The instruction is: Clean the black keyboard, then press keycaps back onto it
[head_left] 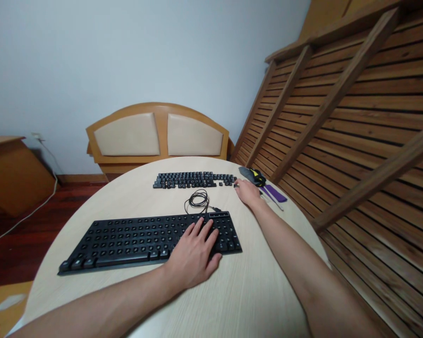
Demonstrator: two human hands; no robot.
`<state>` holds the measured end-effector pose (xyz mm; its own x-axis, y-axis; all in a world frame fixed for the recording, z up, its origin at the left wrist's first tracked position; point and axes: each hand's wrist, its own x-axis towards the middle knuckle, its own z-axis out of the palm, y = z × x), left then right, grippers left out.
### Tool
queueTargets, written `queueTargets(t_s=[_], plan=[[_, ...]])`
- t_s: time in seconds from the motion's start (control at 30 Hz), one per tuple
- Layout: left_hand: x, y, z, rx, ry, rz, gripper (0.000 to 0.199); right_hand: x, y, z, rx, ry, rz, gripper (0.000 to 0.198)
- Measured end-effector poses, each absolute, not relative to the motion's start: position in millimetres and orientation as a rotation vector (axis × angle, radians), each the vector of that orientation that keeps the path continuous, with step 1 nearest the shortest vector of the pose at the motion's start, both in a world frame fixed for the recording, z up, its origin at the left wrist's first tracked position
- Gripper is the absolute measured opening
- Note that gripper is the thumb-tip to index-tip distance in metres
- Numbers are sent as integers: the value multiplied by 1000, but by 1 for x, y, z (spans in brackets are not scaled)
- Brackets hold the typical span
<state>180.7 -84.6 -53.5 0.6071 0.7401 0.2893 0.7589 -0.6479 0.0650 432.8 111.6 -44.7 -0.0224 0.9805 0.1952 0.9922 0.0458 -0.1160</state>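
A black keyboard (127, 239) lies on the table, most of its key positions bare of caps, with a few caps left along the bottom row. My left hand (193, 249) rests on its right part, fingers spread flat over the number-pad side. Farther back, loose black keycaps (186, 179) are laid out in rows in a keyboard's order. My right hand (247, 190) reaches to the right end of these rows, its fingertips bent together around a small dark keycap (236, 185). The palm side of that hand is hidden.
A coiled black cable (198, 199) lies between the keyboard and the keycaps. Beyond my right hand are a black-and-yellow item (257, 177), a purple strip (276, 193) and a thin metal rod (274, 199). A slatted wooden frame (338, 122) leans beside the round table (254, 281).
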Motion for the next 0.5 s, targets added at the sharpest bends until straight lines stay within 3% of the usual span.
queueTargets(t_s=[0.23,0.43,0.5], plan=[[181,-85,-54,-2750,-1264,-488,54,437,72,-30,-1902,-2164,184,17],[181,-85,-51,-2750,-1260,-471,52,431,5,-9,-1495,-2317,666,26],[181,-84,-51,-2754,-1248,-461,53,427,-14,-6,-1228,-2370,1010,27]])
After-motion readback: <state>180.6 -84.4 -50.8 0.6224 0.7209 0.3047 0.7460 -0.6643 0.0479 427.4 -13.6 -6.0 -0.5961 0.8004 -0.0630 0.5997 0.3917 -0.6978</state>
